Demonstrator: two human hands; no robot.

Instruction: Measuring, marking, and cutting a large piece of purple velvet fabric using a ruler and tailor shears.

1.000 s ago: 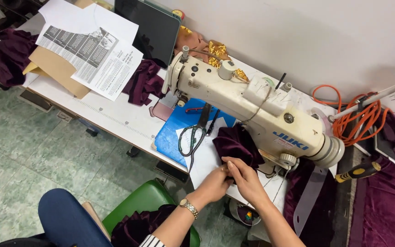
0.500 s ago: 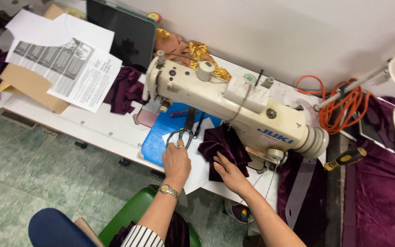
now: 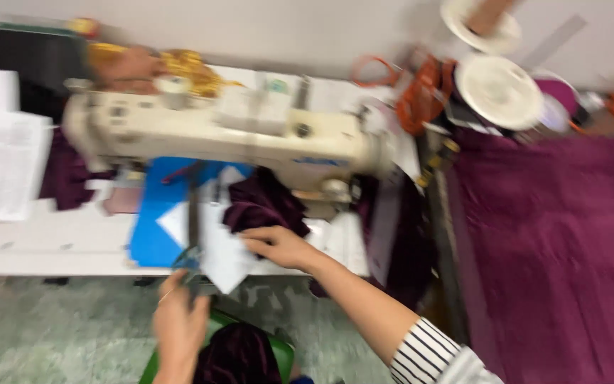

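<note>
The picture is motion-blurred. My left hand (image 3: 179,323) is low, off the table's front edge, closed around the handles of dark scissors (image 3: 192,220) whose blades lie up across a blue mat (image 3: 149,235). My right hand (image 3: 278,245) lies flat, fingers pointing left, on a white paper piece (image 3: 223,259) and touches the lower edge of a dark purple velvet cloth (image 3: 261,203). That cloth is bunched under the arm of a cream sewing machine (image 3: 250,135).
The white table (image 3: 51,245) carries printed papers (image 3: 1,163) at left and gold trim (image 3: 186,67) behind the machine. Orange cable (image 3: 421,92) and white spools (image 3: 499,89) are at the back right. A large purple fabric (image 3: 556,249) spreads at right. A green stool (image 3: 282,352) is below.
The view has swung right and blurred. My left hand has taken the scissors and drawn them toward the table's front edge. My right hand stays by the purple cloth.
</note>
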